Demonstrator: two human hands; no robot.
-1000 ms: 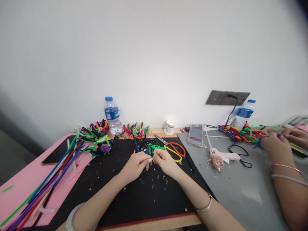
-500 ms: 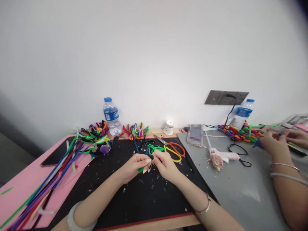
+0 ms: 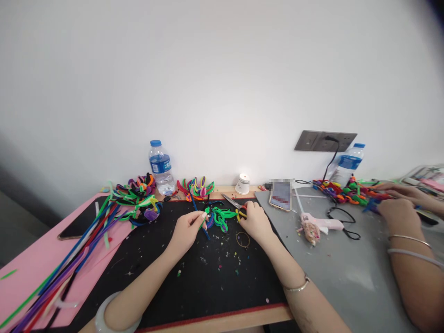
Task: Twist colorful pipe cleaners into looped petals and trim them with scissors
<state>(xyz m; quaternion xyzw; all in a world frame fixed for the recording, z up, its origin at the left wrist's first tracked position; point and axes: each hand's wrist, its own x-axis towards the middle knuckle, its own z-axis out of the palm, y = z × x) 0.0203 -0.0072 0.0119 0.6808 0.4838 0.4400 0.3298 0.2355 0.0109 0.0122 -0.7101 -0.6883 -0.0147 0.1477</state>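
Head view: pinching a small green piece (image 3: pixel 201 223) between thumb and fingers of the left hand (image 3: pixel 185 230), partly covered by the fingertips. Keeping both hands apart. Curling the right hand (image 3: pixel 255 219) over the handles of the scissors (image 3: pixel 233 201); cannot tell how firmly gripped or whether any fingers sit inside the loops. Showing bits of yellow and red-orange handle beside the right fingers, with blades pointing away and to the left of that hand.

Between the hands, lying on black mat (image 3: pixel 208 296): green fuzzy bundle (image 3: pixel 224 216), near the scissors handles. Passing behind the left fingers: blue stem (image 3: pixel 194 204). Just nearer the body than the right hand: thin tan ring (image 3: pixel 243 239).

Past the left hand, toward the wall: multicolour cluster (image 3: pixel 196 187), then blue-capped water bottle (image 3: pixel 161 169). Past the right hand: white cup (image 3: pixel 242 184), wide end down.

Left of the left hand: larger colourful bundle (image 3: pixel 137 194), long fuzzy stems (image 3: pixel 74 263) and dark phone (image 3: pixel 81 222), over pink sheet (image 3: pixel 41 259).

Right of the right hand, on grey mat (image 3: pixel 340 282): lighter phone (image 3: pixel 281 195), pale pink glue gun (image 3: pixel 328 223). Farther right: second bottle (image 3: pixel 348 163), colourful braid-like pile (image 3: pixel 352 192), co-worker's hands (image 3: pixel 400 215).
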